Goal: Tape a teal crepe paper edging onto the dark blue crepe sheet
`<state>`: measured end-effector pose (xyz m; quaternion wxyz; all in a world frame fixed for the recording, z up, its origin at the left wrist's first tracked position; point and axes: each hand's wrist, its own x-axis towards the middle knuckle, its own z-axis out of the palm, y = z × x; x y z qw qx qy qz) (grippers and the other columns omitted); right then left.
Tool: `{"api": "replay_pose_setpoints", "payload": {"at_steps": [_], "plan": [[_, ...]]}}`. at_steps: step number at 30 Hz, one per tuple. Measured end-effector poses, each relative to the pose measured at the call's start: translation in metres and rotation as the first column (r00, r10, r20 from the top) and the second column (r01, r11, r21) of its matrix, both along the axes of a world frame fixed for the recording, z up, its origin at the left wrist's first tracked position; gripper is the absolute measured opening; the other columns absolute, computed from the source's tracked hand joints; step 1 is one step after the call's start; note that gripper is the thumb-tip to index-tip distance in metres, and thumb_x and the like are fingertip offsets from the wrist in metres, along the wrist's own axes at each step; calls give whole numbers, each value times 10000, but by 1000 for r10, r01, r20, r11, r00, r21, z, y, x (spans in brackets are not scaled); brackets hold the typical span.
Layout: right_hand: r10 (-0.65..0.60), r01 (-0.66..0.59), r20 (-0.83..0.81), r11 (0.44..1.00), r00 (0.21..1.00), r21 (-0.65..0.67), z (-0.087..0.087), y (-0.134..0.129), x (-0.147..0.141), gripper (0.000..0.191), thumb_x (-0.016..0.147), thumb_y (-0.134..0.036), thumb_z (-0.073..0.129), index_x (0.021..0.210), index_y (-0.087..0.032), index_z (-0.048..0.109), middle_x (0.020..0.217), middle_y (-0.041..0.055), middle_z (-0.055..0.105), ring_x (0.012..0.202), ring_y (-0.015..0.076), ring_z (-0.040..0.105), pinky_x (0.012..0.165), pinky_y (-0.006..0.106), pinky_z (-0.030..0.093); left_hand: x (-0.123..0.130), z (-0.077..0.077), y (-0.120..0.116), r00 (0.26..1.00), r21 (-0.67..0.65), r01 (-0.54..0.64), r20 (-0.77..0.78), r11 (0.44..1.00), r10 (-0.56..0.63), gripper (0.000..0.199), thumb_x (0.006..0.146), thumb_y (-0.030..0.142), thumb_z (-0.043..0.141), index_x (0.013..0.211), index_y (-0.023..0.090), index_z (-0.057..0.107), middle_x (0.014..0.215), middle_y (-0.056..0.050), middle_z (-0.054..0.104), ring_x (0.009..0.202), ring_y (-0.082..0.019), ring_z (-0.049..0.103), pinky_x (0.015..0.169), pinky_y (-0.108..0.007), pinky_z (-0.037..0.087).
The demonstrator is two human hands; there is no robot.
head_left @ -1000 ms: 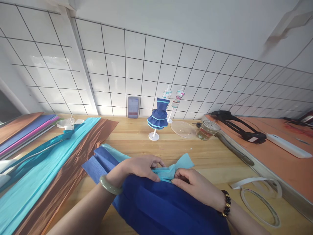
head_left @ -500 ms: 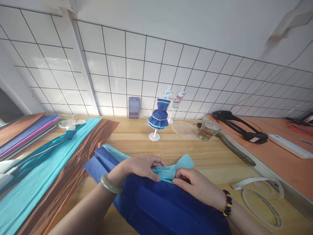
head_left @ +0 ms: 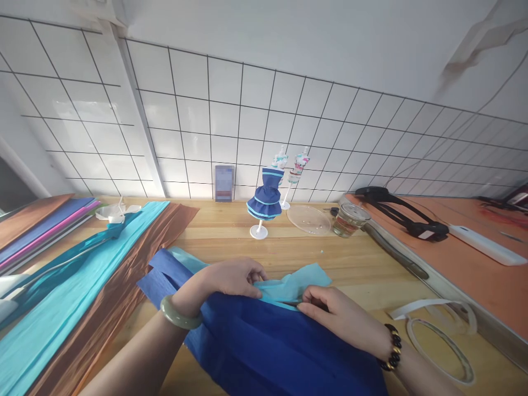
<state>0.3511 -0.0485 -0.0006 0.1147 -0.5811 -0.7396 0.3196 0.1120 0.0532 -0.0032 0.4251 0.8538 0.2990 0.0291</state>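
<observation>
A large dark blue sheet of crepe paper [head_left: 264,341] lies across the front of the table, with a light blue crepe paper strip [head_left: 289,281] along its far edge. My left hand [head_left: 233,278] is closed on that edge, its thumb on the near side and its fingers curled over the light blue strip. A little to the right, my right hand [head_left: 330,308] pinches the same edge between thumb and forefinger. Between the hands the light blue paper is partly folded, its right end sticking up loose. Some of the edge is hidden beneath my fingers.
A small stand wearing a blue tiered dress [head_left: 266,195] is at the back, near patterned forms [head_left: 297,168]. Brown and turquoise crepe paper [head_left: 86,291] covers the left. A glass jar [head_left: 348,220], a clear disc [head_left: 308,220] and a tape roll [head_left: 441,352] are on the right.
My right hand has slid slightly right along the edge, away from my left hand, leaving a wider stretch of light blue paper between them. The camera view has shifted slightly.
</observation>
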Motion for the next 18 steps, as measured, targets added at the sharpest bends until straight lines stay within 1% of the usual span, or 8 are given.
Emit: {"api": "replay_pose_setpoints", "payload": {"at_steps": [2,5,8,10,14,18], "plan": [[3,-4,-8,1000,1000,-4,-1,0,0,297,891,-426,440,711,-194,485,654,-33,536,598,121,466,542,222,323,-2,1,0,1000,32,-9,-20,999,10,236,668,330,625,873,215,643,795,23,604,760,-158,549,632,-227,395],[15,-15,-12,1000,1000,-9,-1,-1,0,305,894,-440,432,723,-193,491,666,-28,536,609,124,467,546,225,324,-5,-1,3,998,71,-34,-51,997,38,204,636,353,641,765,196,620,767,22,574,734,-159,520,606,-231,367],[11,-12,-11,1000,1000,-11,0,-2,1,310,896,-446,427,731,-192,493,667,-27,531,606,125,460,545,228,322,-8,-2,4,997,86,-45,-66,995,51,194,617,347,647,709,192,576,725,31,532,697,-147,489,585,-230,345],[3,-3,-8,1000,1000,-8,0,-2,3,315,898,-449,421,731,-191,492,666,-28,519,606,124,452,551,230,322,-8,0,5,997,89,-49,-62,995,55,177,636,340,625,697,194,545,701,40,502,681,-136,470,581,-229,336],[-7,6,-28,999,1000,-35,1,-1,7,336,897,-473,416,737,-187,494,667,-31,493,611,121,433,552,229,315,-10,8,4,998,65,-31,-51,997,35,167,685,330,571,661,197,474,631,63,421,598,-105,421,540,-226,311],[-11,1,-87,993,996,-117,4,0,8,341,884,-488,438,743,-183,494,633,-47,437,581,107,384,519,219,285,-15,20,2,998,21,-20,-51,1000,21,170,685,323,575,686,201,457,589,79,344,536,-88,362,486,-221,275]]}}
